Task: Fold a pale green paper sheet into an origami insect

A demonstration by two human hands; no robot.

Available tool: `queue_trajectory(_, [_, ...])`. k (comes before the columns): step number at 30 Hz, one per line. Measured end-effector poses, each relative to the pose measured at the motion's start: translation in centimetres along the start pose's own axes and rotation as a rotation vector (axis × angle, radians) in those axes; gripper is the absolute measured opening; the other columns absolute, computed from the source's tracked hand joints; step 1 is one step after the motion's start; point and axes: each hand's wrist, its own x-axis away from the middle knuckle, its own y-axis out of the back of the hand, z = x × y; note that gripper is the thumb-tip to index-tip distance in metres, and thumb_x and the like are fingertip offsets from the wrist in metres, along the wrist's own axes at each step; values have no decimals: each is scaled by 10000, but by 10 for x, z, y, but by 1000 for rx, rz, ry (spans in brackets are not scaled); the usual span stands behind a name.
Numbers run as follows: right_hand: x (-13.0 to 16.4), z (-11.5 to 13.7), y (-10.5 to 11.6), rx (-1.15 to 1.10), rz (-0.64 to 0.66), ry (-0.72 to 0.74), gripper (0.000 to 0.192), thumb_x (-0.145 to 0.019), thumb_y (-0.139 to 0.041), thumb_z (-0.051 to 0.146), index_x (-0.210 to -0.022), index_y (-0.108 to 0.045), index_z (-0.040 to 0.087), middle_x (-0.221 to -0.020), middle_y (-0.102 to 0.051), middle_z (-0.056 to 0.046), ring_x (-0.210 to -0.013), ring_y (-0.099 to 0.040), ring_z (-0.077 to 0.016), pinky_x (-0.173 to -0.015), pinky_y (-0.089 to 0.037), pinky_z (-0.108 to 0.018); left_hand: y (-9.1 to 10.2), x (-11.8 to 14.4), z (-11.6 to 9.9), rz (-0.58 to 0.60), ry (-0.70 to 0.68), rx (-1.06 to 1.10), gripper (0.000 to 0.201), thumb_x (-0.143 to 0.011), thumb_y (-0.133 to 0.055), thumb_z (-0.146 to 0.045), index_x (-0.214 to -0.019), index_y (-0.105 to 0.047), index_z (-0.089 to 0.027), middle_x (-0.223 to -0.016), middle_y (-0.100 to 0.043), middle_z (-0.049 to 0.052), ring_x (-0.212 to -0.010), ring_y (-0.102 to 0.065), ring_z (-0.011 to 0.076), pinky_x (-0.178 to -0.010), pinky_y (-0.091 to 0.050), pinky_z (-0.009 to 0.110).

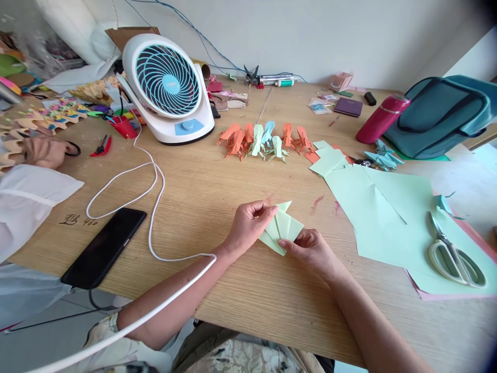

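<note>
1. Green folded paper (282, 230) is lying on the wooden table (217, 186), near the front edge.
2. Left hand (250, 223) is pinching its upper flap.
3. Right hand (310, 251) is gripping its lower corner.

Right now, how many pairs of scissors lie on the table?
2: white-handled scissors on the green paper sheets at right; black-handled scissors by the far wall. Clutter at far left may hide more.

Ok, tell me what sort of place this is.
Probably a home or small-workshop craft table for paper folding: both hands pinch a pale green folded paper piece, a row of orange and green origami figures stands behind, and white-handled scissors lie on green sheets.
</note>
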Motion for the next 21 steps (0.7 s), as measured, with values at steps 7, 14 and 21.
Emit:
queue_trajectory(7, [3, 2, 4, 95, 30, 24, 540, -792, -678, 603, -549, -429, 189, -571, -284, 46, -569, -204, -94, -535, -177, -277, 3, -3, 4, 12, -22, 68, 399, -872, -621, -434, -609, -507, -157, -592, -370, -50, -568, -321, 77, -526, -284, 207])
queue_trajectory(14, [3, 3, 2, 44, 60, 43, 537, -796, -680, 589, -526, -439, 191, -581, -272, 35, -579, -210, -102, -551, -166, -287, 3, -3, 3, 60, -38, 69, 415, -874, -624, -442, -606, -478, -161, -597, -358, -53, -566, -310, 74, -529, -276, 209])
queue_trajectory(21, [4, 2, 1, 71, 21, 38, 587, -783, -696, 591, -489, -379, 195, -550, -239, 45, -549, -179, -90, -526, -141, -288, 6, -4, -3, 93, -93, 11, 438, -863, -625, -425, -576, -411, -172, -580, -326, -59, -556, -294, 74, -531, -265, 216])
